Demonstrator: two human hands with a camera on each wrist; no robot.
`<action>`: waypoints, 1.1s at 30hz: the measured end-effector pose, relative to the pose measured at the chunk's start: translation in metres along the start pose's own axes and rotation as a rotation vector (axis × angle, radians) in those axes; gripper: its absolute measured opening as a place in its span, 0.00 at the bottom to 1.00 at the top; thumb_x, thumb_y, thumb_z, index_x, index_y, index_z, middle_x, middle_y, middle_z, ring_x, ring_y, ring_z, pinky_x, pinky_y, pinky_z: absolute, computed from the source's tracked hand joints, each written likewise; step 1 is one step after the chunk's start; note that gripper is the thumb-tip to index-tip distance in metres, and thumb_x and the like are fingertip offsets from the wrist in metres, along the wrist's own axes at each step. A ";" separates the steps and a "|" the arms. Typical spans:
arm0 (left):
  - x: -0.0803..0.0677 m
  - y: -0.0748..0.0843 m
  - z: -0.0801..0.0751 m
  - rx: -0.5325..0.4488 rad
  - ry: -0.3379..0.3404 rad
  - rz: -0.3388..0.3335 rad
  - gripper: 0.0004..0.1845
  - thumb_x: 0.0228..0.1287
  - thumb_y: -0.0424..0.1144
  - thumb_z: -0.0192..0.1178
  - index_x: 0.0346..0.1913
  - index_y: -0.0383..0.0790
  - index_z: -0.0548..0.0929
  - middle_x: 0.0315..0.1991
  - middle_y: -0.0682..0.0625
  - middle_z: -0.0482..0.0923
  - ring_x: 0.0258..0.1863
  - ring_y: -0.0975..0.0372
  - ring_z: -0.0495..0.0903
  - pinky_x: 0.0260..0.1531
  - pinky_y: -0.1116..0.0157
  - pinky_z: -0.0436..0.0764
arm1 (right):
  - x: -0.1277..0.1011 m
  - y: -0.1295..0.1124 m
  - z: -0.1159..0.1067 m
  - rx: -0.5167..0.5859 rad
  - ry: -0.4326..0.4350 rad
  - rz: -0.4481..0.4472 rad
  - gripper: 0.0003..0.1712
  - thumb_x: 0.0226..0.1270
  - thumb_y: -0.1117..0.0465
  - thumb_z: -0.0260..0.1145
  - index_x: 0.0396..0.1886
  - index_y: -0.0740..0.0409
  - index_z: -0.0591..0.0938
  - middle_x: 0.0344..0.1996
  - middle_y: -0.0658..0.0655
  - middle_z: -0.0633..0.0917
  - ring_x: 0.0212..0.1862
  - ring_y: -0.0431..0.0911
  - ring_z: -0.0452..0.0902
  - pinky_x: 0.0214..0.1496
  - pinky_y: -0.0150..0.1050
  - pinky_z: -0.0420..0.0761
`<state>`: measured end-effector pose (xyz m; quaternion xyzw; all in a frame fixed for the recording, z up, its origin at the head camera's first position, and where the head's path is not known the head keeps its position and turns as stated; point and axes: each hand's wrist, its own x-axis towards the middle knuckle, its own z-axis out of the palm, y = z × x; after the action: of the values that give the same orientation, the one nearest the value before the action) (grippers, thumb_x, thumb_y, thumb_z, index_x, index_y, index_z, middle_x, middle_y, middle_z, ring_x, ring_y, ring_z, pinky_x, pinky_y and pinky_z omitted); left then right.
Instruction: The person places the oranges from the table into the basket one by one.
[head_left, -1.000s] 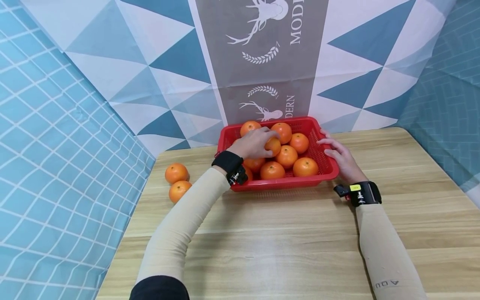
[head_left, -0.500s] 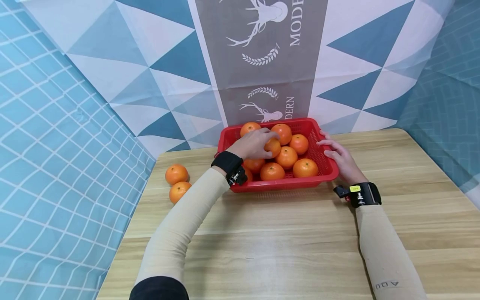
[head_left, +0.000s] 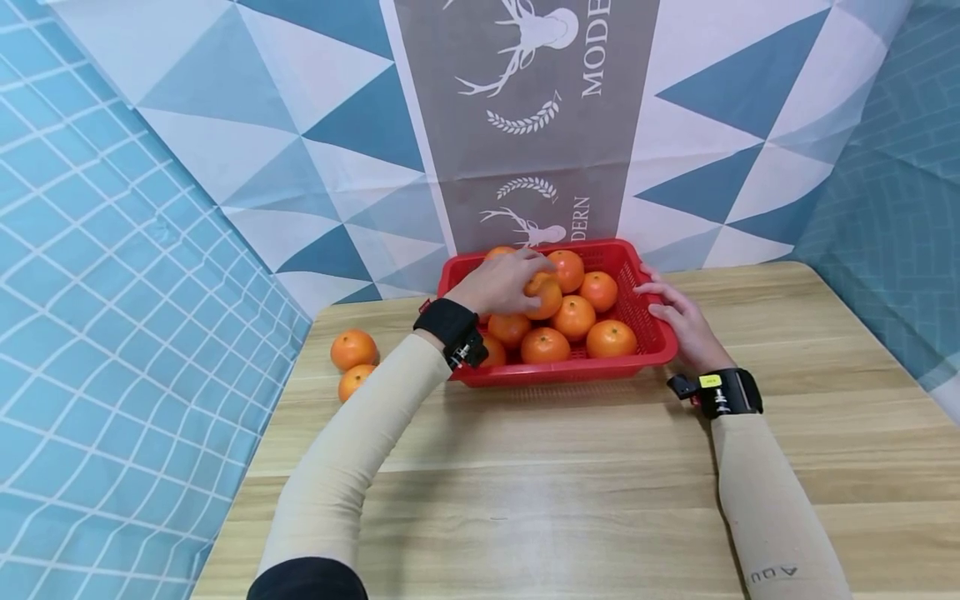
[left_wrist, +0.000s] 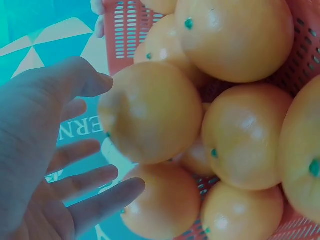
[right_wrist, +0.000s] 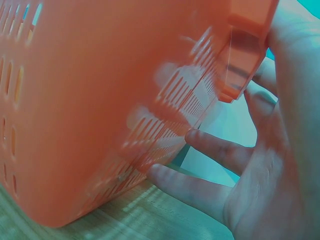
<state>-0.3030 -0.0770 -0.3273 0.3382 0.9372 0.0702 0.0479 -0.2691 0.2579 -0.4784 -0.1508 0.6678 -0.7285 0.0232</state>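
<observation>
My left hand (head_left: 504,282) hovers over the red basket (head_left: 558,372), beside an orange (head_left: 547,298) on top of the pile. In the left wrist view, the left hand (left_wrist: 37,155) has its fingers spread, with the thumb tip close to that orange (left_wrist: 152,112); whether it touches cannot be told. Several more oranges (head_left: 611,338) fill the basket around it. At the basket's right end, my right hand (head_left: 686,321) holds the rim. Seen from the right wrist, two fingers of the right hand (right_wrist: 255,175) rest against the slotted outer wall (right_wrist: 115,100).
Two oranges lie on the wooden table (head_left: 525,483) left of the basket, the farther orange (head_left: 354,349) fully visible and the nearer orange (head_left: 356,382) partly behind the left forearm. A patterned cloth (head_left: 532,142) hangs close behind the basket.
The left hand's fingers have loosened from the orange, which now shows more. Its wrist has shifted slightly left. The right hand stays at the rim.
</observation>
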 end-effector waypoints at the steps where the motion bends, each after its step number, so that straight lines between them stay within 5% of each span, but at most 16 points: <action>1: -0.001 -0.001 -0.002 0.002 0.006 0.003 0.33 0.78 0.46 0.71 0.81 0.48 0.78 0.80 0.44 0.77 0.76 0.50 0.78 0.81 0.51 0.80 | 0.000 0.000 0.000 0.000 0.001 -0.002 0.23 0.90 0.61 0.56 0.77 0.61 0.76 0.96 0.49 0.48 0.96 0.59 0.33 0.62 0.25 0.88; 11: -0.006 -0.005 -0.020 0.001 0.066 0.017 0.28 0.79 0.44 0.67 0.78 0.46 0.82 0.81 0.42 0.76 0.72 0.48 0.80 0.79 0.50 0.81 | -0.001 0.004 -0.001 -0.013 0.005 -0.001 0.21 0.91 0.59 0.57 0.76 0.57 0.78 0.96 0.49 0.49 0.96 0.59 0.33 0.63 0.24 0.87; 21: -0.017 -0.015 -0.017 -0.008 0.088 -0.016 0.28 0.79 0.46 0.67 0.77 0.47 0.82 0.82 0.42 0.76 0.79 0.47 0.78 0.84 0.47 0.77 | 0.000 0.003 0.001 -0.003 0.003 -0.020 0.19 0.91 0.58 0.57 0.73 0.57 0.80 0.96 0.50 0.49 0.96 0.60 0.33 0.64 0.24 0.86; 33: -0.048 -0.049 -0.019 -0.079 0.130 -0.076 0.28 0.77 0.44 0.69 0.77 0.45 0.82 0.78 0.41 0.79 0.74 0.46 0.80 0.78 0.47 0.82 | 0.000 0.003 0.000 0.018 -0.001 -0.009 0.20 0.91 0.60 0.57 0.74 0.57 0.79 0.96 0.49 0.48 0.96 0.59 0.32 0.63 0.25 0.87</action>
<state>-0.2993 -0.1468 -0.3150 0.2950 0.9470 0.1273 0.0028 -0.2696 0.2572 -0.4808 -0.1539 0.6605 -0.7346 0.0214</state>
